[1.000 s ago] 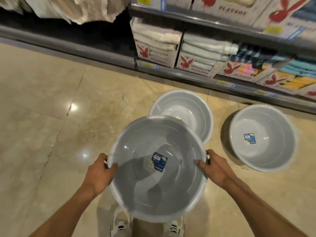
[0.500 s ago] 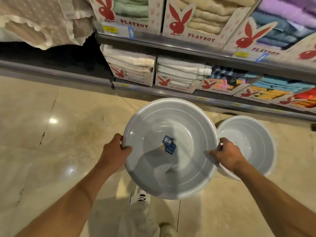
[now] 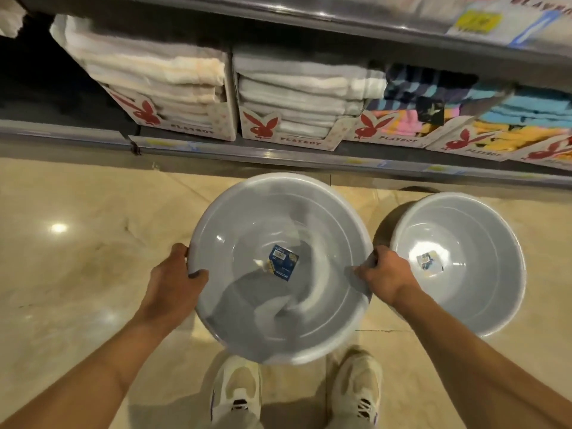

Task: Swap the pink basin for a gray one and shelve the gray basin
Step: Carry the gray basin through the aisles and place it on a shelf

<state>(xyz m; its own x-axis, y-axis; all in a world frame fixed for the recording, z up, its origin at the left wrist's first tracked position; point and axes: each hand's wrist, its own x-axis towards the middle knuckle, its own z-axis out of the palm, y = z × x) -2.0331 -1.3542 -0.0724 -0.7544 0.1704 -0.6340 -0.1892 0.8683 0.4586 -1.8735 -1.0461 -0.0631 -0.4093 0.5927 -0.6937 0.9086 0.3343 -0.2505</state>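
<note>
At center frame I have a gray basin (image 3: 280, 267) gripped by its rim, my left hand (image 3: 173, 283) curled closed over the left edge and my right hand (image 3: 387, 275) closed over the right edge, holding it above the floor (image 3: 77, 258) and my shoes (image 3: 236, 388). A second gray basin (image 3: 458, 261) sits on the floor just right of it. Across the top of the frame, a shelf (image 3: 278, 156) carries boxed folded towels (image 3: 297, 97).

"PLAYBOY" w/ red rabbit logo on towel boxes (image 3: 185, 119) along bottom shelf (image 3: 278, 156), above held gray basin (image 3: 247, 320). Blue sticker (image 3: 283, 267) inside basin: text too small to read.
</note>
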